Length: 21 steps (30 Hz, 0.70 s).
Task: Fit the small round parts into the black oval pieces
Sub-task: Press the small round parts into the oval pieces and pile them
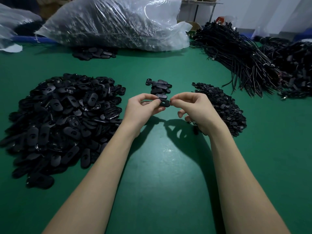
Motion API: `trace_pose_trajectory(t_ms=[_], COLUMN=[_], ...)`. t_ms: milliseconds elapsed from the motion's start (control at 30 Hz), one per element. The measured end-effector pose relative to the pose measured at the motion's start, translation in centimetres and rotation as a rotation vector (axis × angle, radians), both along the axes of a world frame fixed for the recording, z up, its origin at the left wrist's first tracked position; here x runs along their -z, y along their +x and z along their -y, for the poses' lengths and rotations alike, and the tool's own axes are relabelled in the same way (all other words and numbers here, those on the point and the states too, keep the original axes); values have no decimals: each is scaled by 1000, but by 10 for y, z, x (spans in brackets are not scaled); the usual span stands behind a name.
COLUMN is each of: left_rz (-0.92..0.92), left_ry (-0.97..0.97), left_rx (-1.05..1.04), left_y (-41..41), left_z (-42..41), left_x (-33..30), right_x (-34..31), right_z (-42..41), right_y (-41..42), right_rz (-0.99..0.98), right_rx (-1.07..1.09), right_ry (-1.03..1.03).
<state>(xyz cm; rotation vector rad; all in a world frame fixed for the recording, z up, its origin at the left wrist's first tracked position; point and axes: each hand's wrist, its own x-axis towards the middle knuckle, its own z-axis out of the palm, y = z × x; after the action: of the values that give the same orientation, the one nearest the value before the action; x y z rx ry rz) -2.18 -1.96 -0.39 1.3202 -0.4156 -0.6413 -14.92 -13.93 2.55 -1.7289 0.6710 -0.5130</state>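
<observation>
My left hand [143,107] grips a black oval piece [164,103] above the green table, thumb and fingers curled round it. My right hand [194,108] pinches a small round part [170,102] between thumb and forefinger, right at the oval piece's right end. A big heap of black oval pieces [64,115] lies to the left. A heap of small round parts [224,105] lies to the right, partly behind my right hand. A small stack of oval pieces [160,87] sits just beyond my hands.
A large clear plastic bag [114,22] full of black parts lies at the back. A few oval pieces [94,54] sit in front of it. Bundles of black cables [249,59] fill the back right. The green table [160,166] stretches toward me.
</observation>
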Motion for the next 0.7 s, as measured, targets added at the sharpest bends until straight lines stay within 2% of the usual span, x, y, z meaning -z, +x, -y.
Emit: trace_pose_trajectory(t_ms=[267, 700], left_rz=[-10, 32], left_ry=[-46, -60], left_rx=[23, 38], left_y=[-1, -4], left_z=[0, 1], left_x=[-1, 1], right_x=[0, 7], right_z=[-6, -3], right_y=[9, 16], right_rz=[-40, -51], right_rx=[103, 212], right_ry=[-78, -85])
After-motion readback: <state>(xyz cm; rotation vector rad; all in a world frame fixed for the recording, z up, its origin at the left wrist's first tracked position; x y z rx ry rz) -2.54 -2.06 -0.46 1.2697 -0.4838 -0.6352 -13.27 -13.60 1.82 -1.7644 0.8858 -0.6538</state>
